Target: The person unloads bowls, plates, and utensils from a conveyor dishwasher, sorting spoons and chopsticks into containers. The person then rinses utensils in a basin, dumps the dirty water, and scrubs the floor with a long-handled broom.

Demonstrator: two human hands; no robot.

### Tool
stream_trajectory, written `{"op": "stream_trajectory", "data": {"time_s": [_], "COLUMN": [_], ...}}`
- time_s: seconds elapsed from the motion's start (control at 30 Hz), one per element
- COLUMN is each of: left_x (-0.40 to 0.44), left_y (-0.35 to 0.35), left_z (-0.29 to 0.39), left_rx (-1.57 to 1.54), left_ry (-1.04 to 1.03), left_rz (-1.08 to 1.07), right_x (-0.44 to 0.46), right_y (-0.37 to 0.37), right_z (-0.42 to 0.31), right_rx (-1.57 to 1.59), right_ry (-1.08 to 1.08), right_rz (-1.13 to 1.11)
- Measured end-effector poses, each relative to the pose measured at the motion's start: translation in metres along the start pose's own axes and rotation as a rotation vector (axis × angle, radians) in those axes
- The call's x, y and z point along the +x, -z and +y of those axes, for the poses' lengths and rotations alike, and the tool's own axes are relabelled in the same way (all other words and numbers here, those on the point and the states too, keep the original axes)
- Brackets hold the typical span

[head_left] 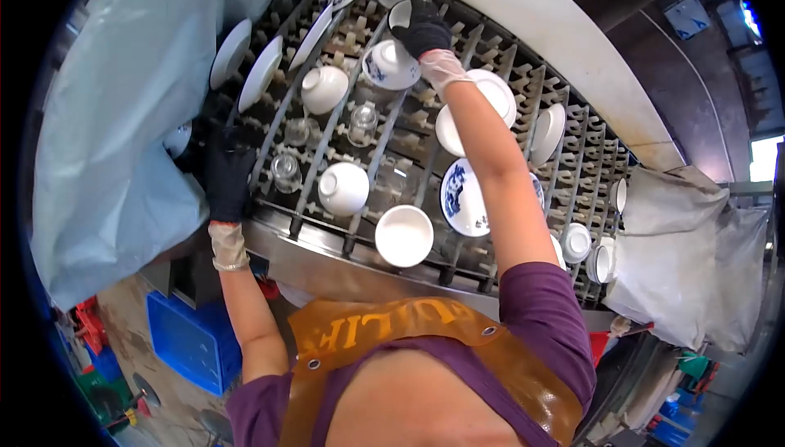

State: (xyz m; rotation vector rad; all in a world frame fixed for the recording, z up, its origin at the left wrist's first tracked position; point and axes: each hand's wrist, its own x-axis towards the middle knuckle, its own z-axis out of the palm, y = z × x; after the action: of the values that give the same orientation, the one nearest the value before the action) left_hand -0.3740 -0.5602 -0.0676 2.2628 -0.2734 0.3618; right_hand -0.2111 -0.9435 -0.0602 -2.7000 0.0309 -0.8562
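Note:
My right hand (428, 28), in a black glove, reaches across the conveyor rack (334, 138) and has its fingers closed on a small white bowl (400, 15). Just below it, an upside-down blue-patterned bowl (391, 66) rests on the bars. My left hand (227, 175), gloved too, is at the rack's left edge beside the plastic curtain (135, 136); its dark fingers blend into the shadow there. Nearby on the rack are a glass (285, 172), a second glass (362, 125) and upturned white bowls (343, 188). A white bowl (404, 236) sits at the near edge.
Plates lean at the left, including a white plate (262, 73). A blue-patterned plate (464, 198) lies under my right forearm. Another plastic curtain (666, 242) hangs at the far right. On the floor stands a blue bin (192, 341). A metal wall (589, 46) borders the far side.

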Motion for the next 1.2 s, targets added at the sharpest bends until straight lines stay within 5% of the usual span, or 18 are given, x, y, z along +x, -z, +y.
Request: {"op": "stream_trajectory", "data": {"time_s": [0.13, 0.2, 0.27, 0.3, 0.37, 0.4, 0.47, 0.53, 0.67, 0.8, 0.93, 1.03, 1.07, 1.13, 1.17, 1.2], "left_x": [0.006, 0.009, 0.016, 0.018, 0.015, 0.018, 0.034, 0.038, 0.082, 0.151, 0.203, 0.217, 0.221, 0.239, 0.267, 0.301], "left_y": [0.019, 0.025, 0.017, 0.013, 0.004, -0.001, -0.008, -0.016, -0.072, -0.182, -0.252, -0.246, -0.241, -0.234, -0.267, -0.268], "left_z": [0.05, 0.042, -0.001, 0.001, 0.016, 0.038, 0.086, 0.13, 0.168, 0.128, 0.105, 0.139, 0.159, 0.154, 0.095, 0.078], "left_rx": [0.301, 0.61, 0.675, 0.692, 0.701, 0.739, 0.767, 0.439, 0.222, 0.393, 0.77, 0.901, 1.009, 0.304, 0.05, 0.121], "left_ry": [0.057, 0.129, -0.038, 0.078, 0.18, 0.169, 0.141, -0.239, -0.517, -0.683, -0.822, -0.778, -0.703, -0.144, -0.375, -1.157], "left_rz": [0.168, 0.008, 0.008, -0.138, -0.32, -0.287, -0.244, -0.137, -0.297, -0.283, -0.209, -0.426, -0.577, -0.732, -0.538, -0.4], "right_x": [0.023, 0.028, 0.031, 0.036, 0.04, 0.031, 0.014, -0.005, -0.049, -0.053, -0.045, -0.043, -0.046, -0.054, -0.063, -0.071], "right_y": [0.006, 0.022, 0.058, 0.06, 0.06, 0.039, 0.06, 0.077, 0.093, 0.13, 0.192, 0.161, 0.156, 0.152, 0.158, 0.157], "right_z": [0.011, 0.019, 0.03, 0.042, 0.071, 0.095, 0.109, 0.129, 0.175, 0.169, 0.116, 0.127, 0.121, 0.106, 0.095, 0.09], "right_rx": [-0.052, -0.08, -0.129, -0.133, -0.187, -0.245, 0.066, 0.315, 0.07, 0.2, 0.019, -0.114, -0.107, -0.177, -0.017, 0.08], "right_ry": [-0.141, -0.128, -0.12, -0.122, -0.273, -0.132, -0.23, -0.306, 0.016, 0.009, 0.286, 0.55, 0.547, 0.48, 0.312, 0.22], "right_rz": [-0.26, -0.289, -0.324, -0.326, -0.709, -0.6, -0.555, -0.515, -0.993, -0.831, -0.516, -0.317, -0.327, -0.222, -0.315, -0.416]}}
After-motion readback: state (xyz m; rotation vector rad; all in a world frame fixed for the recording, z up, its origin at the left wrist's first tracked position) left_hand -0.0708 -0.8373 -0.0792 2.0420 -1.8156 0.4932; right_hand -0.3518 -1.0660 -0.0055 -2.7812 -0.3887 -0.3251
